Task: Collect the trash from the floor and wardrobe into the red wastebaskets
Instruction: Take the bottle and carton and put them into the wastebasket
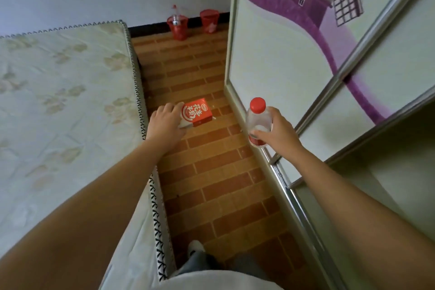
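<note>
My left hand (166, 122) grips the near end of a red and white carton (197, 113) over the brick-pattern floor between the bed and the wardrobe. My right hand (279, 129) holds a clear plastic bottle with a red cap (257, 115), upright, in front of the wardrobe's sliding door. Two red wastebaskets stand against the far wall: the left one (177, 28) has a clear plastic cup with a straw in it, the right one (209, 20) shows something pale inside.
A mattress (63, 101) fills the left side, its trimmed edge bordering the narrow floor strip (211, 172). The wardrobe's sliding door (294, 59) with a purple windmill print lines the right; an open wardrobe compartment (388, 172) lies near right. My foot (195, 246) is below.
</note>
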`<state>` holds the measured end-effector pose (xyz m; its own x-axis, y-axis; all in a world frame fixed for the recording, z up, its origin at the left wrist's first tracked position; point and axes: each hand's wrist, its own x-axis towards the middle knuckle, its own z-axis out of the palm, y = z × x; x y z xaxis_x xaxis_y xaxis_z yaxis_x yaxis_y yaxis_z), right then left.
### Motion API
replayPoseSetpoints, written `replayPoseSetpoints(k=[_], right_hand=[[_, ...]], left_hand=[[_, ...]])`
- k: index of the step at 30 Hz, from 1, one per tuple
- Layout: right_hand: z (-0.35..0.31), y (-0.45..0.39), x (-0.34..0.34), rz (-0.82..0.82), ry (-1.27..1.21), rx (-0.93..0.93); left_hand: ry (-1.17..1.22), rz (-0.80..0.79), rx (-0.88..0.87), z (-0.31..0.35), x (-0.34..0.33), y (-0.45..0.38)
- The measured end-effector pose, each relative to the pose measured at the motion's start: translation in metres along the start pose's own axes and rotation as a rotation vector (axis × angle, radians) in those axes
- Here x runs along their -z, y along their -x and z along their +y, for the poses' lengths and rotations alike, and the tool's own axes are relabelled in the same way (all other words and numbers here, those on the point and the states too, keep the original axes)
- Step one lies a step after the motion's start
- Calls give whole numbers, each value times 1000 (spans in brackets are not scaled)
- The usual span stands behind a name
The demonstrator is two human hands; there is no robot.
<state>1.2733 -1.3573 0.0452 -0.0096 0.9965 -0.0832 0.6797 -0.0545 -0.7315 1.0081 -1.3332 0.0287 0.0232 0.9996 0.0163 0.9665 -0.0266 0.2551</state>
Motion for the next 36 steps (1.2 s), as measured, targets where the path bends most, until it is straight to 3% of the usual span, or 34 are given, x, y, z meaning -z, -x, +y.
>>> replayPoseSetpoints(k=[8,17,27,36], right_hand=[[-29,-32,-39,-177,41,105],[-55,-78,-70,-218,29,162],[-70,-133,-90,-177,5,112],[-70,-256,-97,-166,36,101]], left_hand=[[4,8,210,-45,7,33],[-18,49,241,-86,14,7],[-33,42,190,-129,18,-65],[-60,10,216,-143,11,-186]])
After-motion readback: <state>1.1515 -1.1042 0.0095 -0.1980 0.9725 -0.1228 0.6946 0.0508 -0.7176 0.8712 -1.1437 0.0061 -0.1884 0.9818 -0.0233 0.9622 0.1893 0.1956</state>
